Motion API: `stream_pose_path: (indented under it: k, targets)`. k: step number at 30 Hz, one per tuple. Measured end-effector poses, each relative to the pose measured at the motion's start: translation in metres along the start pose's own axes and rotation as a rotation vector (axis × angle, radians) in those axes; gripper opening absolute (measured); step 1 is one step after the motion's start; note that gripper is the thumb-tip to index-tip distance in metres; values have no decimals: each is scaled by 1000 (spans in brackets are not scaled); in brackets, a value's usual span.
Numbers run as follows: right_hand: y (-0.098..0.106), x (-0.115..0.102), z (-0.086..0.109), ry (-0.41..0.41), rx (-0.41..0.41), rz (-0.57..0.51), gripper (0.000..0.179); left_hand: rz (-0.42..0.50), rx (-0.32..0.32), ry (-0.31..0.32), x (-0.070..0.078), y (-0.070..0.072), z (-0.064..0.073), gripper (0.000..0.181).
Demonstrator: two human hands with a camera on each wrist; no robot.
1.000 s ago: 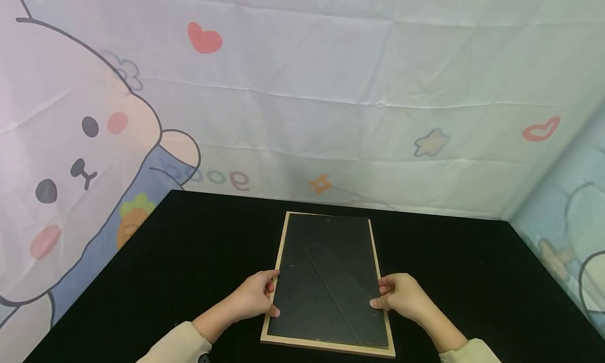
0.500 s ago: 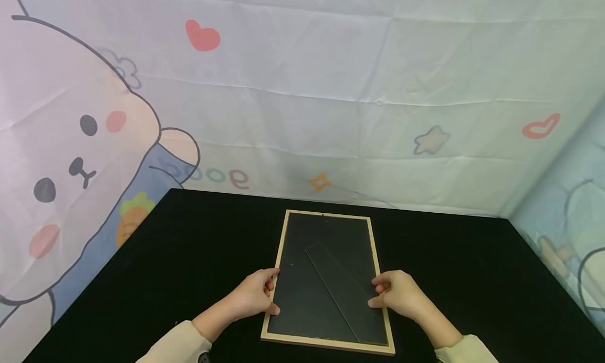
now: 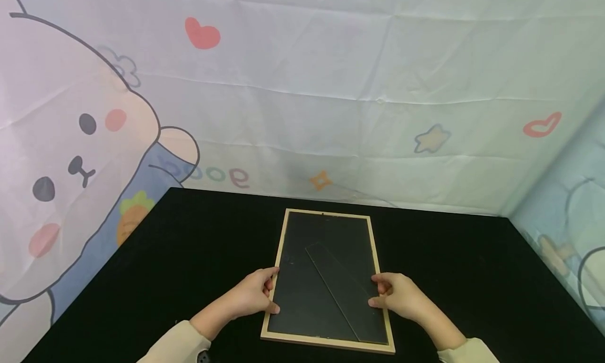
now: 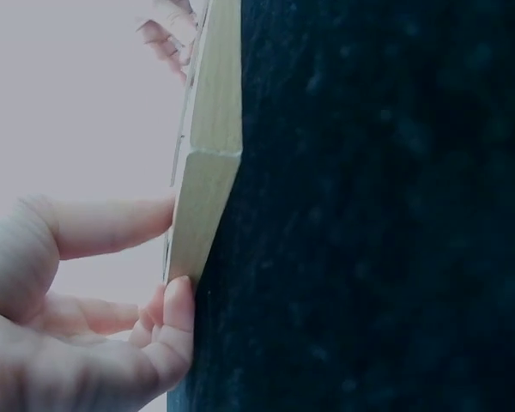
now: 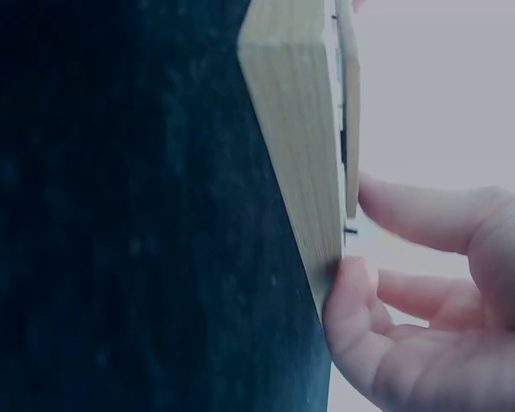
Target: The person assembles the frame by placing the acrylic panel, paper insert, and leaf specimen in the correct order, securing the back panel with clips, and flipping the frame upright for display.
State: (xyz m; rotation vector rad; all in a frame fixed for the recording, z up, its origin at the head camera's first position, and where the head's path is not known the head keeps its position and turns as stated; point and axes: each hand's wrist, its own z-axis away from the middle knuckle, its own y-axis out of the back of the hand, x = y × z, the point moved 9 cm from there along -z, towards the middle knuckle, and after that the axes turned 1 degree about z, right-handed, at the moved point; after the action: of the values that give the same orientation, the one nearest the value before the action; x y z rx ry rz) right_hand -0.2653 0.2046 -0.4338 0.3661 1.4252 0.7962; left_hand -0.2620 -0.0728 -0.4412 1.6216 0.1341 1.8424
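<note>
A picture frame (image 3: pixel 326 348) with a light wooden rim lies face down on the black table. Inside the rim sits its dark backing board (image 3: pixel 295 289), with a long slanted stand flap (image 3: pixel 337 287) lying along it. My left hand (image 3: pixel 252 294) holds the left side of the frame, thumb over the rim at the back and fingers curled at the outer edge. At the right side my right hand (image 3: pixel 399 294) pinches, thumb on the board and fingers by the rim. In the right wrist view a thin board edge (image 5: pixel 352 129) stands slightly proud of the rim.
Black cloth covers the table (image 3: pixel 212 237) around the frame. Behind it hangs a pale printed curtain (image 3: pixel 302 90) with a cartoon animal and hearts. A small metal tab (image 5: pixel 350 230) sticks out of the rim near the right thumb.
The backing board, which overlapped the top and right rim earlier, has dropped inside the frame. My right fingers have shifted slightly left; the left hand stays in place.
</note>
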Motion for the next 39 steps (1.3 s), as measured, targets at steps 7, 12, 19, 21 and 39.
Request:
stream_pose_path:
  k: [7,12,19,21,39]
  targets:
    - [-9,5,11,105,-270,-64,93,55,-130,-13,-1,-2,1,100]
    - [-11,5,14,132,-317,-69,103,25,-140,5,-2,-1,2,106]
    - [-11,2,14,133,-296,-64,105,-33,-112,2,0,-1,1,106]
    - [-12,2,14,131,-294,-65,105,-44,-105,0,0,-1,1,106]
    - [-9,18,14,137,-380,-221,84,13,-115,-16,-2,-3,2,107]
